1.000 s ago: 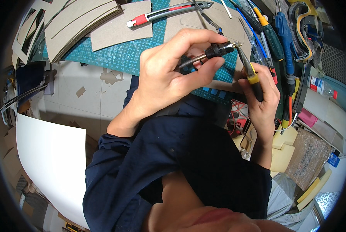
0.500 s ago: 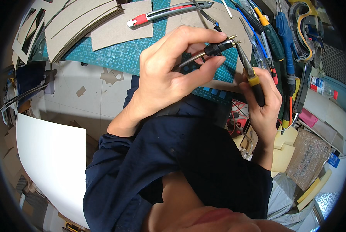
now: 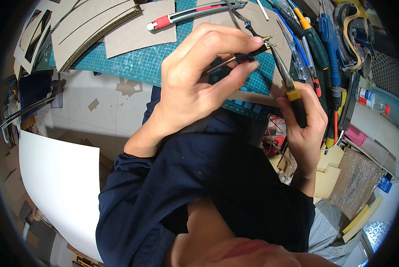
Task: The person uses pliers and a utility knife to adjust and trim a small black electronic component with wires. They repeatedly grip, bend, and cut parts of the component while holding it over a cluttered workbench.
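My left hand (image 3: 188, 78) pinches a small black part (image 3: 256, 52) with a thin metal rod (image 3: 219, 65) on one end and brass-coloured prongs on the other. Its thumb and index finger close round the part above the cutting mat. In my right hand (image 3: 310, 116) are needle-nose pliers (image 3: 281, 66) with yellow and black handles. Their tips meet the prongs; whether the jaws grip one is too small to tell. Just beyond the left fingertips hangs a black cable (image 3: 237, 15) with a blue section, its end partly hidden.
On the teal cutting mat (image 3: 119, 69) lie a red and grey utility knife (image 3: 190, 14) and grey cardboard sheets (image 3: 141, 33). Screwdrivers (image 3: 314, 46), a blue tool (image 3: 328, 49) and goggles (image 3: 348, 31) crowd the right. A plastic bottle (image 3: 373, 101) lies farther right.
The black part has tipped slightly between my left fingers, and those fingers have shifted a little. My right hand has moved slightly right, with the pliers' tips still at the prongs.
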`<state>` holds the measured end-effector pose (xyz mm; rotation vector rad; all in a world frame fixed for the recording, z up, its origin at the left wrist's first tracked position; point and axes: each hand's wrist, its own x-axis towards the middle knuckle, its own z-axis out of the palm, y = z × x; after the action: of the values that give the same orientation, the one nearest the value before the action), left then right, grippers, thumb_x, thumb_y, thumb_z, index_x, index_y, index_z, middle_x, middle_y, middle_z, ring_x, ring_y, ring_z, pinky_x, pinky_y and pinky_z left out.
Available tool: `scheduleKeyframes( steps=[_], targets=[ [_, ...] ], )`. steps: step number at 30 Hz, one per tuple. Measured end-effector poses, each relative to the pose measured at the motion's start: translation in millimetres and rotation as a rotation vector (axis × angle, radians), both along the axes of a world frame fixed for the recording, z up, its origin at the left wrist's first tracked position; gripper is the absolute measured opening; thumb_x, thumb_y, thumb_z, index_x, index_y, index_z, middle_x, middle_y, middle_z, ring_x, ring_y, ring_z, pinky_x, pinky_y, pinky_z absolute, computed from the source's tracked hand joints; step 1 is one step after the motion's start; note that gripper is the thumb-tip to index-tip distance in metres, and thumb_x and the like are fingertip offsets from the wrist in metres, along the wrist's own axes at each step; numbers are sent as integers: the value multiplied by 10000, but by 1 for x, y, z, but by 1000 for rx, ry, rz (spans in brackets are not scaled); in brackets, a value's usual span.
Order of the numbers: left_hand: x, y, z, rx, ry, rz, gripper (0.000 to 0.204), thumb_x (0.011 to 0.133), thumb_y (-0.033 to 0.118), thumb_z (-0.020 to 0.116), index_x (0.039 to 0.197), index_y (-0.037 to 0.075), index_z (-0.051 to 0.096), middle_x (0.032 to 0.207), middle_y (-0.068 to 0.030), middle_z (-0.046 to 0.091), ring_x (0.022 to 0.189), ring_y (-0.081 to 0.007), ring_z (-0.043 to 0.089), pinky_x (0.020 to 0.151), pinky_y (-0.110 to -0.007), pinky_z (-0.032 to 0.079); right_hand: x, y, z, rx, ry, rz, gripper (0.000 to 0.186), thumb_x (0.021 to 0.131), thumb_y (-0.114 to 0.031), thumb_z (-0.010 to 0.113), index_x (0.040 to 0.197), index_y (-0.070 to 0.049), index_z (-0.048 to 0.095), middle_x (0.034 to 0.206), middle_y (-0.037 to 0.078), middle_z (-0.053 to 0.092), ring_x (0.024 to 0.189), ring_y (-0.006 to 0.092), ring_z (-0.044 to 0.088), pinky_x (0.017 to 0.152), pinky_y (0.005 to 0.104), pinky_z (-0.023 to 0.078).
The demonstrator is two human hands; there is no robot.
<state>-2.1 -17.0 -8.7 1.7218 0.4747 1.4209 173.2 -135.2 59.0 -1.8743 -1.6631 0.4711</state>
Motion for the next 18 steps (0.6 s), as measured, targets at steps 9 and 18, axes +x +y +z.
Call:
scheduleKeyframes(
  steps=[9, 18],
  targets=[
    [-5, 5, -2, 127, 76, -28, 365, 781, -135, 741, 1116, -40, 634, 1160, -169, 629, 1013, -193, 664, 850, -266, 564, -5, -2, 6, -32, -3, -49, 221, 838, -21, 746, 1005, 35, 611, 920, 141, 613, 783, 266, 626, 715, 319, 505],
    [-3, 5, -4, 272, 122, 82, 366, 764, -112, 766, 1100, -28, 648, 1129, -161, 653, 982, -188, 675, 832, -267, 563, -7, -4, 6, -16, -25, -55, 220, 844, -34, 744, 998, 32, 602, 908, 145, 598, 777, 284, 616, 710, 336, 498]
  ],
)
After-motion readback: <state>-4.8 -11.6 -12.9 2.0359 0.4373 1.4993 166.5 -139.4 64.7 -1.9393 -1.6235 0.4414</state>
